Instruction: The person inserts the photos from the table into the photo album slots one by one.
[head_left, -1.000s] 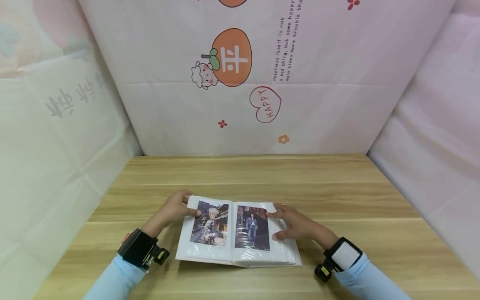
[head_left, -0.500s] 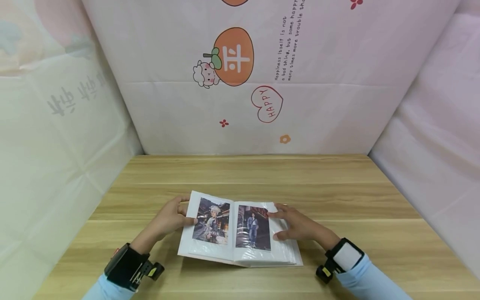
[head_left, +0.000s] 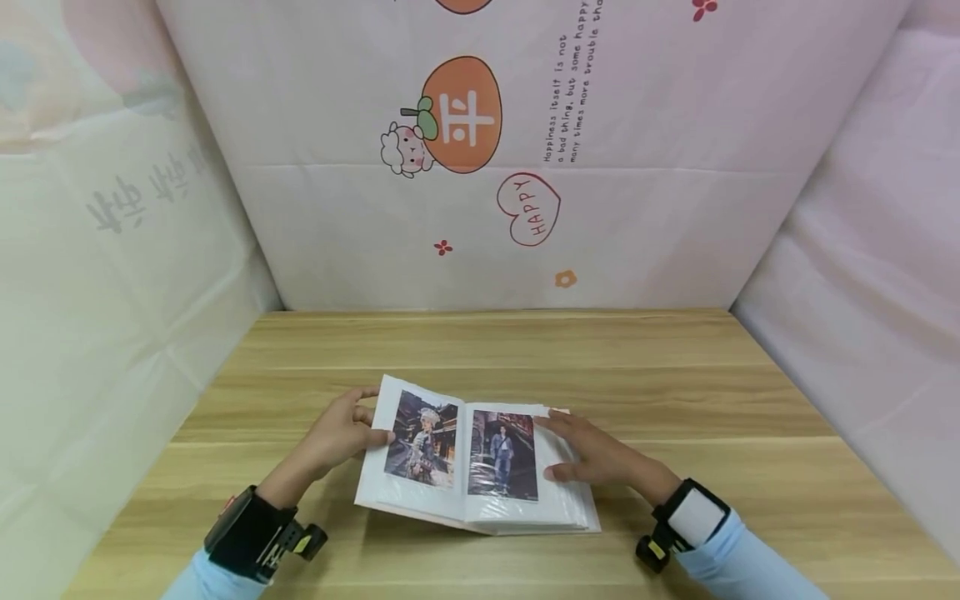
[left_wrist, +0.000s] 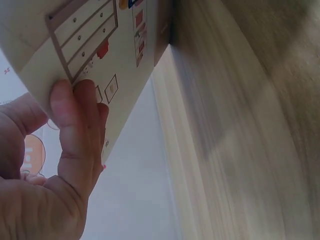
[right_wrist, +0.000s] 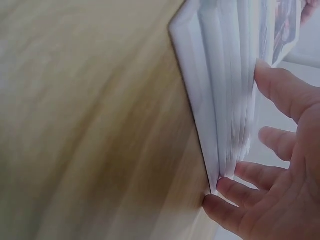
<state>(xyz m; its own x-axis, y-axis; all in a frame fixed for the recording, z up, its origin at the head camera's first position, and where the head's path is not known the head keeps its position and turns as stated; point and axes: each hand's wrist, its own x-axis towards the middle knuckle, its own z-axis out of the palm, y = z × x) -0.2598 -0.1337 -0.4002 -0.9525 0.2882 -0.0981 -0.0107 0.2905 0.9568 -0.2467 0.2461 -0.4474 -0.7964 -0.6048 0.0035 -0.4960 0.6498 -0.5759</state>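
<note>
An open photo album (head_left: pixel 465 507) lies on the table, with a photo of a person in a pale hat (head_left: pixel 423 437) on its left page and one of a person in blue (head_left: pixel 502 457) on its right. My left hand (head_left: pixel 333 435) pinches the left side, thumb on the page and fingers behind the cover; that side is tilted up. From beneath, the left wrist view shows the cover's printed outside (left_wrist: pixel 125 75). My right hand (head_left: pixel 600 454) rests at the right edge, thumb on the top page. Its other fingertips touch the side of the page stack (right_wrist: pixel 232 95).
A wood-grain table (head_left: pixel 495 350) extends around the album. Printed cloth (head_left: pixel 637 208) hangs behind it, and pale cloth stands at both sides. Each wrist wears a strapped device (head_left: pixel 693 517) with a small camera.
The album's left side has lifted higher off the table. My left hand shifted slightly left and its fingers went behind the cover. My right hand stayed nearly still.
</note>
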